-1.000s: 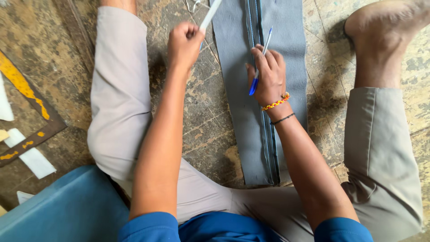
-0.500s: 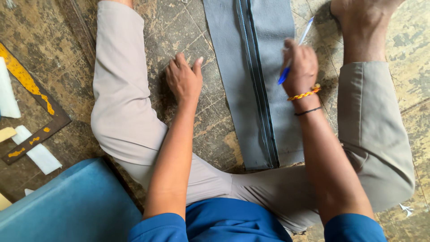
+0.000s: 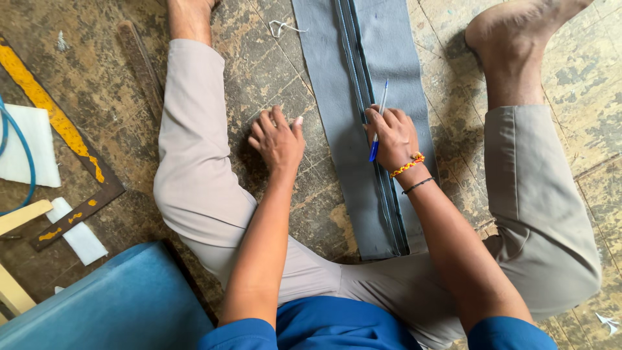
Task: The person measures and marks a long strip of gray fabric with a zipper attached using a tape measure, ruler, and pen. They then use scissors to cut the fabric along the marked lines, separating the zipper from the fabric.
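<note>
Sitting on a worn, patchy stone floor (image 3: 583,155) with legs in pale beige trousers (image 3: 194,175) spread wide, the person has a long strip of grey-blue fabric with a stitched seam down its middle (image 3: 402,65) laid flat between the knees, so that both hands can reach it. The right hand (image 3: 392,137) rests on the strip beside the seam, its fingers closed around a slim pen with a blue cap end (image 3: 378,123); the pen points away from the body along the seam line, seemingly placed to mark or trace there, and the hand's weight probably pins the cloth. The left hand (image 3: 277,139) lies on the bare floor just beside the strip's left edge, fingers curled and holding nothing visible, likely bracing the body. Off to the left lie a dark L-shaped metal square with peeling yellow paint (image 3: 65,136), white cloth scraps (image 3: 78,234) and a blue padded cushion (image 3: 123,304).
</note>
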